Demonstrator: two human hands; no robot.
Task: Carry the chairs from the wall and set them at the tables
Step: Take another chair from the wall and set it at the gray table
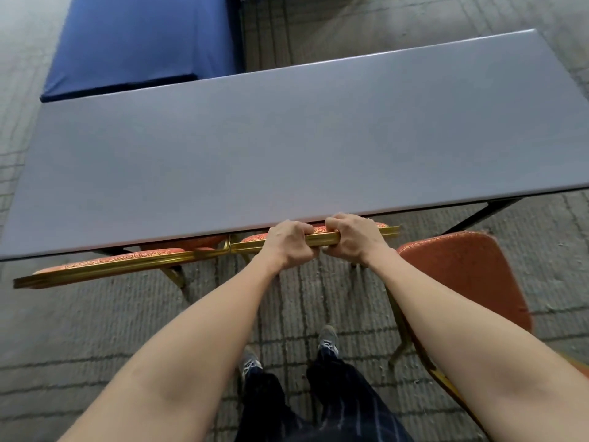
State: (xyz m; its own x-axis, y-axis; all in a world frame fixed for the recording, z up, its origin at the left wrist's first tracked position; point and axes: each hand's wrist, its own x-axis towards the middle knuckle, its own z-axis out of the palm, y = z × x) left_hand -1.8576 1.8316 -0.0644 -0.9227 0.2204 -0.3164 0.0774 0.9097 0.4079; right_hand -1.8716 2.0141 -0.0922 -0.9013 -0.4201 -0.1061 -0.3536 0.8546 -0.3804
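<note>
Gripping an orange-cushioned, gold-framed chair (pixel 318 240) at the grey bench (pixel 287 138).
Its top rail is clenched by the left grip (pixel 291 245) and right grip (pixel 352 239) side by side, seat under the bench edge.

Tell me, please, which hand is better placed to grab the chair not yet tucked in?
Likely right: the untucked chair stands just beside the right hand; the left hand grips the rail farther off.

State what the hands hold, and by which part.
The left hand and right hand grip the middle chair by its backrest's gold top rail.
</note>
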